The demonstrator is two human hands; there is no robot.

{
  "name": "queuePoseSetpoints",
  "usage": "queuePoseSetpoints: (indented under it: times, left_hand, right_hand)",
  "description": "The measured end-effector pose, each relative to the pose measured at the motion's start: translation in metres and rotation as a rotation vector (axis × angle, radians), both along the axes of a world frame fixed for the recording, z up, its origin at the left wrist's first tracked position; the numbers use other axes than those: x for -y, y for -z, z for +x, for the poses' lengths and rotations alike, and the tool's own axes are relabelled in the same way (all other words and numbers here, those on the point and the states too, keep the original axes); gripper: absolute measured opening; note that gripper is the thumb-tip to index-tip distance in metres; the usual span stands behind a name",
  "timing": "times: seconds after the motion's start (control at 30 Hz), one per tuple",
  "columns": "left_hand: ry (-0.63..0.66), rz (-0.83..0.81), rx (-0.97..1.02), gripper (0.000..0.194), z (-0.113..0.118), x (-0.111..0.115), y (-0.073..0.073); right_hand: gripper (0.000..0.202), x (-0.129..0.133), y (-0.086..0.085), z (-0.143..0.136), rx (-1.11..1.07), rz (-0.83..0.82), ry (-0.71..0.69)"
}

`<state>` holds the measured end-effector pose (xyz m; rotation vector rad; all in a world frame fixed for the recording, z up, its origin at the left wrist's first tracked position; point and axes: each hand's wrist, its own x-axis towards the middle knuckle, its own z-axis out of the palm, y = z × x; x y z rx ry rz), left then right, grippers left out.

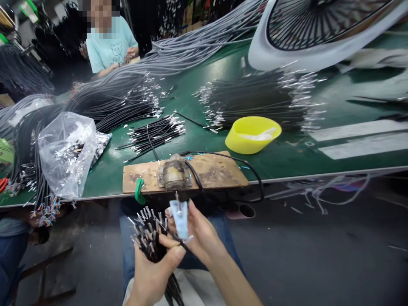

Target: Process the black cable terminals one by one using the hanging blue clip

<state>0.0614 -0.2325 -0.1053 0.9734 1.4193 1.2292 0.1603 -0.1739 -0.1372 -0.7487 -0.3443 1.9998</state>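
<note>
My left hand (156, 270) is closed round a bundle of black cables (172, 287) with silvery ends fanned out at the top. Its thumb and finger pinch one cable, whose tip is at the lower end of a light-blue clip (181, 221). My right hand (204, 236) is closed round that clip, thumb and fingers on either side of it. Just above the clip is a thin metal shaft (177, 196), which points out from a small grimy motor (174, 173) on a wooden board (216, 172). Some fingers are hidden behind the clip and cables.
On the green table (191, 95) lie short black cables (156, 134), a larger cable pile (251, 100), a yellow cup (251, 136) and a plastic bag (66, 153). A green clamp (139, 191) grips the board's edge. A fan (318, 29) stands back right; a person (110, 46) sits opposite.
</note>
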Motion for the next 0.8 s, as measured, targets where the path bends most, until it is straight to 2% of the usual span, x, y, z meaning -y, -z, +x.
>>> queuePoseSetpoints:
  times: [0.17, 0.27, 0.4, 0.5, 0.6, 0.7, 0.8]
  left_hand:
    - [-0.016, -0.045, 0.002, 0.026, -0.005, 0.013, 0.002]
    - [-0.028, -0.084, -0.004, 0.024, -0.008, 0.019, 0.004]
    - [-0.012, -0.178, 0.007, 0.030, -0.011, 0.022, 0.008]
    - [-0.016, -0.226, 0.004, 0.025, -0.011, 0.026, 0.012]
    - [-0.064, -0.243, -0.003, 0.017, -0.011, 0.033, 0.017]
    - [-0.125, -0.261, 0.021, 0.026, -0.009, 0.039, 0.021]
    - [-0.160, -0.285, 0.074, 0.034, -0.005, 0.040, 0.025]
  right_hand:
    - [0.042, 0.006, 0.014, 0.011, 0.019, 0.006, 0.069]
    - [0.037, 0.018, 0.016, 0.018, 0.146, 0.110, 0.135]
    - [0.026, 0.035, 0.010, 0.025, 0.542, 0.416, 0.270]
    - [0.012, 0.041, -0.003, 0.025, 0.841, 0.763, 0.411]
    - [0.003, 0.040, -0.015, 0.022, 1.005, 1.059, 0.336]
    - [0.011, 0.038, -0.019, 0.017, 0.982, 1.106, 0.215]
    - [0.017, 0.041, -0.017, 0.012, 0.995, 1.058, 0.312]
